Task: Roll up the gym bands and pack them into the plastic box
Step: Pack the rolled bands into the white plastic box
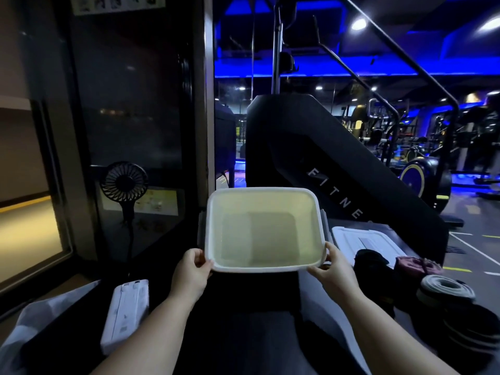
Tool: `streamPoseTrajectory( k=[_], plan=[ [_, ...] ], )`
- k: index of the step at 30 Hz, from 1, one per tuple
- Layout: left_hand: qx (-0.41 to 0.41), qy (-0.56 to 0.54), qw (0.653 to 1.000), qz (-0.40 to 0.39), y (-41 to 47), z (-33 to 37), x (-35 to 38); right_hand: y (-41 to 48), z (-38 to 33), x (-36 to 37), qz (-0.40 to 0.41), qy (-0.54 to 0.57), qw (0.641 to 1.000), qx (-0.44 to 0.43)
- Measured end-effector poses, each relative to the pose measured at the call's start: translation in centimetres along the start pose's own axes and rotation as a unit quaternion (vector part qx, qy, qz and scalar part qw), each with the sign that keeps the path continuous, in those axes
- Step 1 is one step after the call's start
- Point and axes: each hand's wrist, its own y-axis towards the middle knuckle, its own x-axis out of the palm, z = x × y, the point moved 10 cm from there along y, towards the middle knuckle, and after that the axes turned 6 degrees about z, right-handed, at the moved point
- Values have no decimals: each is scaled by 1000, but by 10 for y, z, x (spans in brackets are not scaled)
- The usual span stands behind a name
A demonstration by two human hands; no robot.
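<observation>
I hold an empty translucent white plastic box (216, 212) in front of me, tilted so its open inside faces me. My left hand (192, 274) grips its near left corner and my right hand (334, 272) grips its near right corner. Rolled gym bands lie on the dark surface to the right: a black roll (370, 262), a dark red roll (416, 266), a grey roll (446, 289) and a dark roll (476, 326) at the edge.
The box's white lid (362, 242) lies flat behind the rolls on the right. A white flat pack (125, 315) sits at my lower left on pale cloth. A small black fan (124, 185) stands at the left. A black stair machine (338, 169) rises behind the box.
</observation>
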Motion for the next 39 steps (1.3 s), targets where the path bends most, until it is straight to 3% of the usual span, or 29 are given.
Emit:
streamPoseTrajectory(
  k=[7,11,20,29,35,39],
  plan=[
    [30,113,993,-20,-17,-13,14,-1,30,15,20,-31,999,30],
    [18,119,992,-43,-23,-17,25,3,38,19,18,-69,997,33],
    [1,195,981,-23,-25,-22,34,6,55,26,17,-138,989,45],
    [8,257,966,-14,-23,-26,37,2,51,25,17,-139,989,49],
    [-24,192,981,14,-33,-24,33,-4,44,19,7,-146,988,56],
    [-22,155,988,-9,-47,-13,46,-9,39,15,-16,-176,982,58]
  ],
)
